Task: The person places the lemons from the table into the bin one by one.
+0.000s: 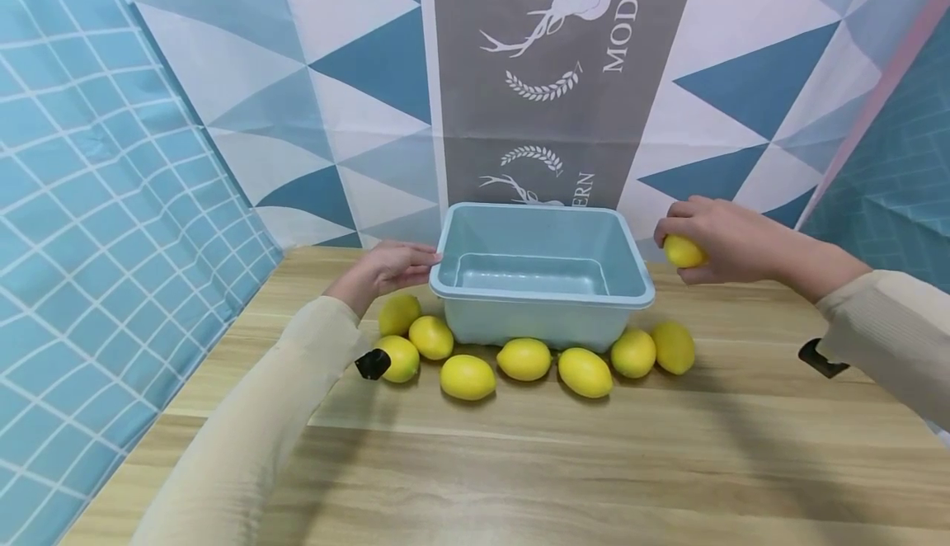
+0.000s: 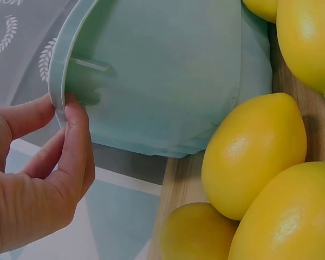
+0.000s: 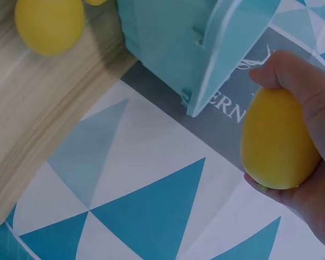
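A light blue plastic basin point(image 1: 542, 297) stands at the back of the wooden table, with nothing inside it. My left hand point(image 1: 397, 267) pinches the basin's left rim between thumb and fingers, as the left wrist view shows closely. Raised to the right of the basin, my right hand point(image 1: 716, 237) grips a yellow lemon point(image 1: 684, 251); in the right wrist view this lemon point(image 3: 279, 140) sits between thumb and fingers, apart from the basin. Several more lemons lie along the basin's front and sides, among them one at the front left point(image 1: 467, 378) and one at the right point(image 1: 673, 347).
The wooden table point(image 1: 519, 472) ends at a patterned cloth backdrop point(image 1: 371, 59) close behind the basin. A blue gridded cloth point(image 1: 96, 200) rises along the left side, and a teal cloth point(image 1: 891, 158) hangs at the right.
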Tool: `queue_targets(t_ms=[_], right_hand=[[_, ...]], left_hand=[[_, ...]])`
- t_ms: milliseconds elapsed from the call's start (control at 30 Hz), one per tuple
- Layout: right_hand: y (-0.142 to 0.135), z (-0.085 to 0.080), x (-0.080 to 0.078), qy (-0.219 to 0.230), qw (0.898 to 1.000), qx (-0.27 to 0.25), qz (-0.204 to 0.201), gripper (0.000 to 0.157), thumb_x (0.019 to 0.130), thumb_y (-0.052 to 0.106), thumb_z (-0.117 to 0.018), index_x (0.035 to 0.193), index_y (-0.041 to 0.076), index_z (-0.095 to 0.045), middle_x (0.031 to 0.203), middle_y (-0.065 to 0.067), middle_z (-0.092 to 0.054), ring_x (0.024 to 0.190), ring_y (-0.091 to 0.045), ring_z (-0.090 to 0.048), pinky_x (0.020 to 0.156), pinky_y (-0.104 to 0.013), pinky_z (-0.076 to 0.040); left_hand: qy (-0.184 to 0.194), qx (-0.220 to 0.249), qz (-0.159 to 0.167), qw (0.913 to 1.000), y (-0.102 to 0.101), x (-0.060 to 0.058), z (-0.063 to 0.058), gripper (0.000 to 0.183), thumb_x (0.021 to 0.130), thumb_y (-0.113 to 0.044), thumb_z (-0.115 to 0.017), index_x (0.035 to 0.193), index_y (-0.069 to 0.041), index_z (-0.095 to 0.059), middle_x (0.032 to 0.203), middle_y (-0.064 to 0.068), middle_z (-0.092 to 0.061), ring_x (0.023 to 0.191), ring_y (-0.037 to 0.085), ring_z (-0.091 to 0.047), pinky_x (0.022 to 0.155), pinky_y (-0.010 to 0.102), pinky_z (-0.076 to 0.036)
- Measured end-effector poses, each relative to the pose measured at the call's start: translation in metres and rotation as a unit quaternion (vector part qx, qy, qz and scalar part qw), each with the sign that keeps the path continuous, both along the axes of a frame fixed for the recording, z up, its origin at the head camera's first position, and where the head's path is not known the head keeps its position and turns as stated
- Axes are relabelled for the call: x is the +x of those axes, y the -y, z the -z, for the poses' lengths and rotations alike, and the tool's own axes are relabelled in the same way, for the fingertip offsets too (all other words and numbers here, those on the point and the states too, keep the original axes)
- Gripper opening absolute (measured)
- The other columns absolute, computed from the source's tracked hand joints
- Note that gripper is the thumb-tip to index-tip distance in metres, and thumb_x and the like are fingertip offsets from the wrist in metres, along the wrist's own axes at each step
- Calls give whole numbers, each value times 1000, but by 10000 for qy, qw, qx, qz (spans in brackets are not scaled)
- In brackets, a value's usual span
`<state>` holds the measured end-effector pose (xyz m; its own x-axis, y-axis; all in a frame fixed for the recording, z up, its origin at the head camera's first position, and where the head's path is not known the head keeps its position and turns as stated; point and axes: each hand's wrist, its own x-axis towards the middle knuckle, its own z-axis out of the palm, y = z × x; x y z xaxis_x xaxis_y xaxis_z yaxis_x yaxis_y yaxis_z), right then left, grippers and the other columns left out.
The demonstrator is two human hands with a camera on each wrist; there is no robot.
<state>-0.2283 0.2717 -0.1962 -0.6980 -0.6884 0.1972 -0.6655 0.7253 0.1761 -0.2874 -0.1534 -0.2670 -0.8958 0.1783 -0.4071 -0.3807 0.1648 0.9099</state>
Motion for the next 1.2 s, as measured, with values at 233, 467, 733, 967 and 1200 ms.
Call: queue_targets(t_ms=[233, 467, 733, 967, 1200], right_hand=[[9, -5, -5, 120, 9999, -24, 11, 37, 62, 8, -84, 92, 17, -65, 91, 0, -62, 82, -17, -54, 70, -31, -56], [16, -10, -10, 139, 9999, -20, -60, 35, 63, 8, -83, 92, 17, -66, 91, 0, -62, 82, -16, -53, 70, -30, -55], [26, -4, -17, 283, 9993, -98, -226, 34, 65, 10, -84, 92, 18, -66, 90, 1, -61, 81, -15, -53, 69, -28, -54], [35, -2, -22, 320, 9986, -39, -427, 34, 65, 12, -85, 90, 20, -64, 89, 2, -61, 82, -14, -51, 67, -29, -52], [48, -1, -30, 533, 9976, 54, -440, 31, 67, 8, -80, 91, 19, -63, 85, 2, -56, 81, -16, -49, 67, -29, -47]], left_hand=[[13, 88, -48, 9999, 1, 0, 2, 50, 94, -12, -60, 141, -2, -45, 138, 16, -51, 99, 14, -66, 80, 21, -59], [6, 230, -144, 9996, 2, 0, 3, 50, 95, -11, -59, 141, -1, -45, 130, 13, -55, 89, 10, -65, 76, 19, -59], [92, 183, -264, 9994, 1, 1, 2, 48, 94, -9, -60, 140, -2, -47, 143, 18, -48, 87, 10, -67, 72, 18, -59], [91, 120, -255, 9996, -4, 0, 0, 48, 95, -8, -58, 141, -2, -46, 142, 17, -49, 81, 7, -66, 81, 20, -59], [130, -108, -303, 9994, -4, 2, -3, 47, 95, -9, -59, 139, -3, -48, 141, 14, -52, 112, 21, -63, 100, 29, -52]])
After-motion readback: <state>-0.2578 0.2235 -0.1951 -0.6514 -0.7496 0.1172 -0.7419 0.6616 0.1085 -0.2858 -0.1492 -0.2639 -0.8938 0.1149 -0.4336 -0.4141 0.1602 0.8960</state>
